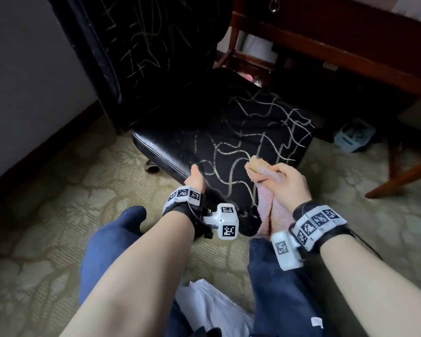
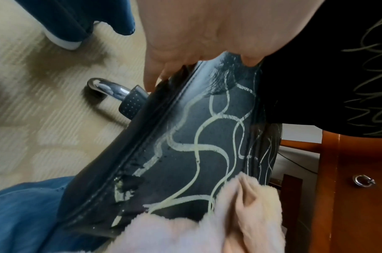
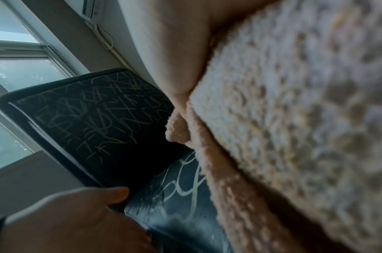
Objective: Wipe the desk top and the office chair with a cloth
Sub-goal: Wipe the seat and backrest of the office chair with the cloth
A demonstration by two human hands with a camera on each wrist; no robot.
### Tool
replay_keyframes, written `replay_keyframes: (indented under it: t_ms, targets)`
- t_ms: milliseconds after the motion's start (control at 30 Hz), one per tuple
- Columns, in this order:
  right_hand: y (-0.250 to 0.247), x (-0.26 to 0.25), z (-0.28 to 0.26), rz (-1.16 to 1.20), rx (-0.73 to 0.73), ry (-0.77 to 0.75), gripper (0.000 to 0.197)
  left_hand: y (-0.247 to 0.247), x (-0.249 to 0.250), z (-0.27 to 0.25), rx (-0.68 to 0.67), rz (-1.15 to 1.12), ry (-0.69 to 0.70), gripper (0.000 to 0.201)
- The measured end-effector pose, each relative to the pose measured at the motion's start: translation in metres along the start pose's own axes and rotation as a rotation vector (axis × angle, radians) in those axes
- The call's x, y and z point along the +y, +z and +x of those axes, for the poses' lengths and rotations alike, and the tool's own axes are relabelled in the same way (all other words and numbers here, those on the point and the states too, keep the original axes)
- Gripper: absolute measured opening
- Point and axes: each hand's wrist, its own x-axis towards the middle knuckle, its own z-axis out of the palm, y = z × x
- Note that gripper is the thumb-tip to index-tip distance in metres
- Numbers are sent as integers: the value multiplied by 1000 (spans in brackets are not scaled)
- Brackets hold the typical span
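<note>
So the black office chair sits on the patterned carpet, seat and backrest both covered in pale scribbly lines. The left grip is grasping the front edge of the seat near its left corner: thumb on top, fingers wrapped under the rim, which the left wrist view shows pretty clearly. The right grip is clenched around a bunched-up pink cloth, with 1 fluffy end poking out onto the seat near the front edge and the rest hanging down off the front, past the wrist. The cloth end is touching the scribbled surface. The wooden counter is at the far right, behind the chair, with a ring pull on its front. A chrome chair leg shows under the seat.
</note>
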Motion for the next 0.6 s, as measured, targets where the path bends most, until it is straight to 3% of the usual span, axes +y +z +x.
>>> replay_keyframes:
  t_ms: [133, 167, 233, 300, 400, 467, 533, 600]
  targets:
    - [35, -4, -4, -208, -109, -98, 38, 8, -14, 29, -49, -273, -151, 113]
    - [47, -4, -9, -355, -156, -98, 46, 7, -12, 22, -70, -318, -175, 114]
    - [65, -4, -17, -573, -184, -128, 54, 3, -1, -3, -68, -330, -159, 91]
    - [71, -2, -17, -615, -171, -155, 54, 2, 1, -5, -79, -339, -135, 79]
    - [72, 0, -14, -632, -157, -202, 49, 3, -1, 2, -129, -387, -219, 83]
    - [75, 0, -15, -674, -138, -250, 49, 4, -3, 8, -200, -431, -253, 104]
    - [79, 0, -15, -706, -127, -286, 51, 8, -13, 28, -225, -467, -293, 140]
    - [84, -3, -18, -718, -131, -341, 57, 10, -26, 55, -261, -484, -321, 153]
